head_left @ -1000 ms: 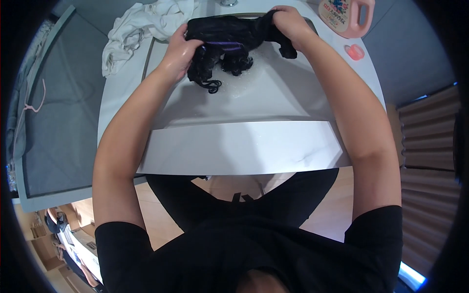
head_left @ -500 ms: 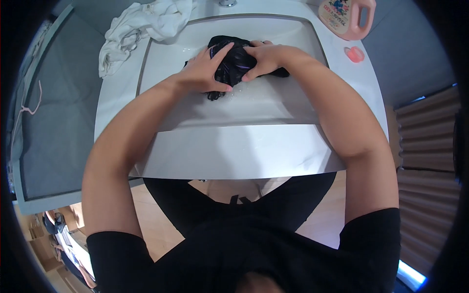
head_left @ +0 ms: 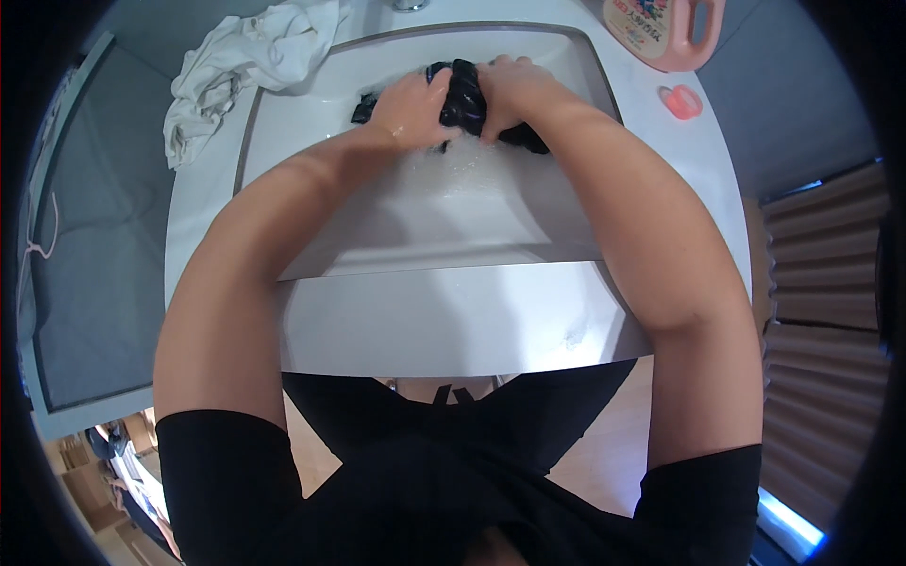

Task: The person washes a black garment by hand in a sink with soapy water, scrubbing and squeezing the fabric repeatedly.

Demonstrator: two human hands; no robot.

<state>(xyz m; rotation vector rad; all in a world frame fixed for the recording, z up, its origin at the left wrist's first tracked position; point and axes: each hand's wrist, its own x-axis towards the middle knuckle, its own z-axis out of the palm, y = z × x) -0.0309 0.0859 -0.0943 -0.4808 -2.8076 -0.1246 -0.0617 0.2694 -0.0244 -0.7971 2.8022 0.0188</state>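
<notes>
A wet black garment (head_left: pixel 462 99) lies bunched in the white washbasin (head_left: pixel 396 236), in shallow sudsy water near its far side. My left hand (head_left: pixel 412 108) is closed on the garment's left part, with a corner of it sticking out beyond my fingers. On the other side my right hand (head_left: pixel 514 90) grips the cloth, and a dark fold spreads from beneath that wrist. Between the two hands the fabric bulges up, shiny with water. Some fingertips are hidden in the folds, and the garment's kind cannot be made out.
A crumpled white cloth (head_left: pixel 250 66) lies on the counter at the left. At the back right stands a pink detergent bottle (head_left: pixel 656 33) with a handle, and a small pink cap (head_left: pixel 681 101) sits nearer to me. The tap base (head_left: pixel 410 5) shows at the top.
My fingers have drawn in from a spread hold to a tighter grip, and the garment is squeezed into a narrower bunch. More foam shows around it. The view has shifted slightly.
</notes>
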